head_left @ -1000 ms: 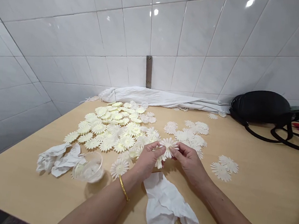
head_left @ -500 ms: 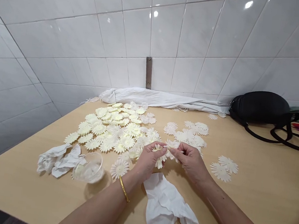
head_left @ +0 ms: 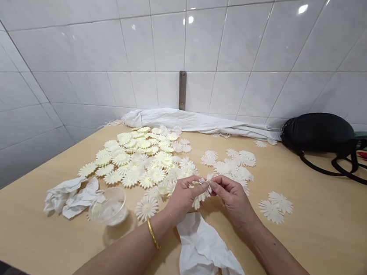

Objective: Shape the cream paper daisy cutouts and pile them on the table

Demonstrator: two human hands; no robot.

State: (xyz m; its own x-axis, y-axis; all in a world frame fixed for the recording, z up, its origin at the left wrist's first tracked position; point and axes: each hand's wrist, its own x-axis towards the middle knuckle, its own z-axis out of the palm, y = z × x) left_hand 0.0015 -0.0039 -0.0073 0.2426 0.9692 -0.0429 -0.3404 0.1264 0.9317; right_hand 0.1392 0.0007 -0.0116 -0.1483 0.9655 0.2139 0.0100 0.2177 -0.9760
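Observation:
Between my fingertips a cream paper daisy cutout (head_left: 201,193) is pinched and folded narrow. My left hand (head_left: 185,197), with a gold bangle (head_left: 152,233) on its wrist, grips one side of it. My right hand (head_left: 233,199) grips the other side. A large pile of similar paper daisies (head_left: 137,163) lies on the wooden table (head_left: 325,233) to the left of my hands. A smaller group of paler daisies (head_left: 233,167) lies just beyond them. One loose daisy (head_left: 146,208) sits near my left wrist.
A clear plastic cup (head_left: 108,206) with something pale inside stands beside crumpled tissues (head_left: 70,196). Another tissue (head_left: 205,254) lies under my forearms. Two daisies (head_left: 275,207) lie to the right. A white cloth (head_left: 198,122) runs along the tiled wall (head_left: 241,38), and a black bag (head_left: 318,133) sits at the back right.
The daisy, spread open a second ago, is now folded narrow between my fingertips. My hands have moved closer together. The items on the table have not visibly moved.

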